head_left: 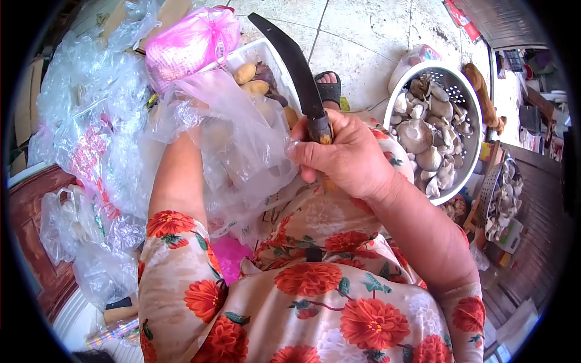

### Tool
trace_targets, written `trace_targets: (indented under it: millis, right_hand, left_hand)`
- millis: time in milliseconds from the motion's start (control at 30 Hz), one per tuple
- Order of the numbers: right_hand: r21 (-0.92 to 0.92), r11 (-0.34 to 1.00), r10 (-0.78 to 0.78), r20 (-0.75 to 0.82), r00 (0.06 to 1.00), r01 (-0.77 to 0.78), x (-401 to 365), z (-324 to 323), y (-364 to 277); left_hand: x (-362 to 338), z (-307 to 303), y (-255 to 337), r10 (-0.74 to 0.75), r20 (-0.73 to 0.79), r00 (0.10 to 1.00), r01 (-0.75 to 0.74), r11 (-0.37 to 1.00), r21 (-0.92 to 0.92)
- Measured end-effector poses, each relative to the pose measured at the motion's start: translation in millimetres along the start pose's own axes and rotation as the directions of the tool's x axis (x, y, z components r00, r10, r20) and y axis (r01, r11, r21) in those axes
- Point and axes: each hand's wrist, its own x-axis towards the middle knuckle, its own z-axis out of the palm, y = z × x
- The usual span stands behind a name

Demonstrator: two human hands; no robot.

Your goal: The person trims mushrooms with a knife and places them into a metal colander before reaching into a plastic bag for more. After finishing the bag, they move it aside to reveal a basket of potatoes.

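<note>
My right hand (pixel 348 154) is closed around the wooden handle of a sickle (pixel 296 66), its dark curved blade pointing up and to the left. Thumb and fingers of that hand also touch the edge of a clear plastic bag (pixel 242 145). My left hand (pixel 189 124) reaches into this bag, and the crumpled film hides its fingers. Beyond the bag, a white crate (pixel 275 57) holds several potatoes (pixel 255 86) and some dark purplish produce.
At right, a metal colander (pixel 475 142) is full of mushrooms (pixel 426 136), with another perforated container of mushrooms (pixel 505 196) beside it. A pink bag (pixel 193 45) rests at the crate's far end. Crumpled clear plastic (pixel 91 103) piles up at left. A sandalled foot (pixel 328 88) stands on the tiles.
</note>
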Motion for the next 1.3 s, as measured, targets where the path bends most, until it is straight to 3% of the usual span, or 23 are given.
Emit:
trace_targets:
  millis: [133, 467, 733, 833, 933, 1300]
  right_hand:
    - [0.055, 0.997, 0.056, -0.017, 0.998, -0.055, -6, -1, 1]
    - [0.077, 0.997, 0.008, 0.005, 1.000, -0.008, -8, -1, 4]
    - [0.067, 0.998, -0.005, 0.243, 0.970, -0.012, -24, -3, 1]
    - [0.087, 0.995, -0.002, 0.431, 0.902, -0.039, -24, -5, 7]
    - [0.117, 0.992, -0.010, 0.478, 0.878, -0.053, -26, -8, 6]
    - [0.163, 0.986, -0.043, 0.351, 0.935, -0.016, -30, -13, 6]
  left_hand:
    - [0, 1, 1, 0.005, 0.006, 1.000, -0.004, 1.000, -0.008]
    - [-1, 3, -1, 0.008, 0.000, 1.000, -0.008, 1.000, -0.015]
    - [-3, 8, 2, 0.034, -0.019, 0.999, -0.034, 0.999, -0.007]
    - [-7, 7, 4, 0.032, -0.020, 0.999, -0.033, 0.999, -0.008]
    - [-8, 7, 4, 0.038, -0.018, 0.999, -0.038, 0.999, -0.001]
    - [-17, 5, 5, 0.041, -0.010, 0.999, -0.040, 0.999, 0.006]
